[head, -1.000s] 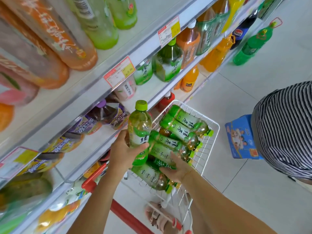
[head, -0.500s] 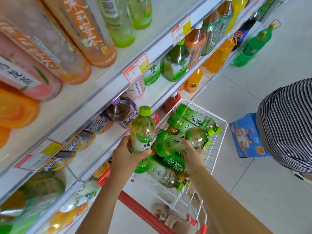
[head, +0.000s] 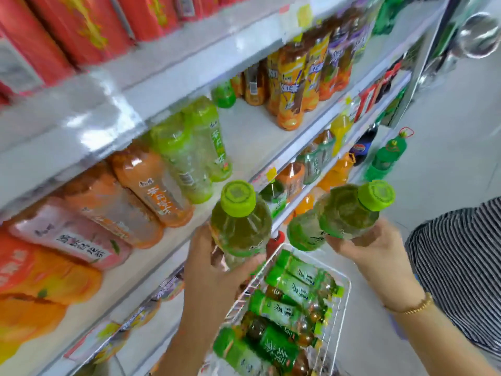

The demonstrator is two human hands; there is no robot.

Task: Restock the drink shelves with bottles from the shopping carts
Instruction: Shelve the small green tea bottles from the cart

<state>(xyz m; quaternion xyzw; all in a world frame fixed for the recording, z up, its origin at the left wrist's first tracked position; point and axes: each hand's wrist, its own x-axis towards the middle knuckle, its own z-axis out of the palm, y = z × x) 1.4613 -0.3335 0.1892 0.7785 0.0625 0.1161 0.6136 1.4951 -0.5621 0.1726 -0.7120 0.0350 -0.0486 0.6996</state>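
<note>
My left hand [head: 210, 270] grips a green-capped tea bottle [head: 240, 221] upright, just in front of the middle shelf [head: 252, 147]. To its right, my right hand [head: 371, 248] holds a second green tea bottle [head: 344, 213], tilted with its cap pointing up and right. Below both hands sits the white wire shopping cart [head: 343, 294] with several more green tea bottles [head: 282, 310] lying in it. On the middle shelf stand matching green bottles [head: 189, 150] with a bare patch to their right.
The shelves carry orange and pink bottles [head: 130, 196] on the left, orange-labelled bottles [head: 295, 85] further along and red cartons [head: 81, 25] on top. A person in a striped shirt [head: 461, 267] stands close on the right. Large green bottles [head: 385, 158] stand on the grey floor.
Both hands have risen from the cart to shelf height. My right hand took a bottle out of the cart and lifted it. The view has tilted upward.
</note>
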